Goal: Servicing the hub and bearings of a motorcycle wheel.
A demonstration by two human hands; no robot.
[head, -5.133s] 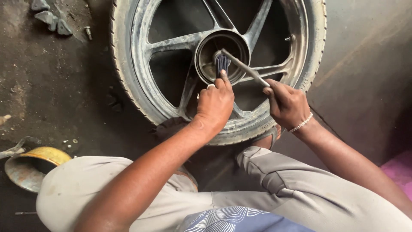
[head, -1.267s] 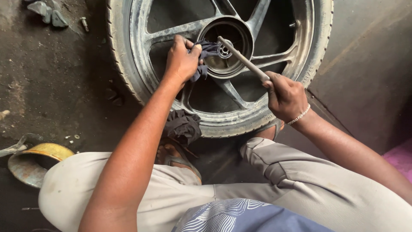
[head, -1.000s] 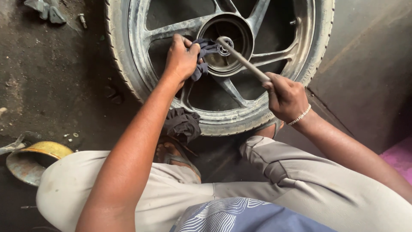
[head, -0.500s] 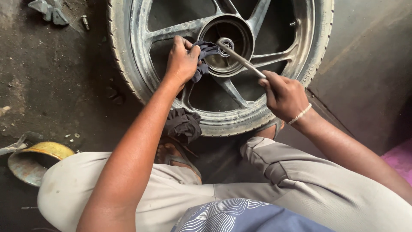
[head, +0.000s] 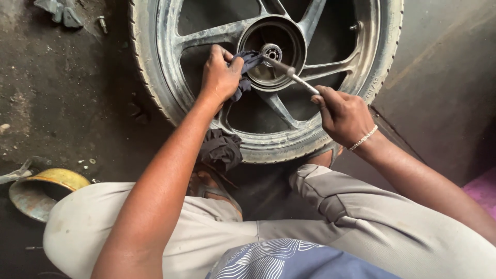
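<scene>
A motorcycle wheel (head: 170, 103) with a worn tyre and grey spoked rim lies flat on the dirty floor in front of me. My left hand (head: 219, 75) grips a dark blue rag (head: 249, 64) against the edge of the round hub (head: 258, 39). My right hand (head: 341, 113), with a thin bracelet at the wrist, holds a slim metal rod (head: 292, 72) whose tip rests at the hub's centre bearing (head: 271, 51). A second dark rag (head: 221, 150) lies on the tyre near my knee.
A dented yellow metal bowl (head: 44, 188) sits on the floor at the left by my knee. Small bolts and grey scraps (head: 62, 11) lie at the top left. A pink surface (head: 483, 188) shows at the right edge.
About five seconds ago my left hand rested lower on the hub without the rag bunched; it now presses the rag at the hub's left edge. The rod tip has stayed at the hub centre.
</scene>
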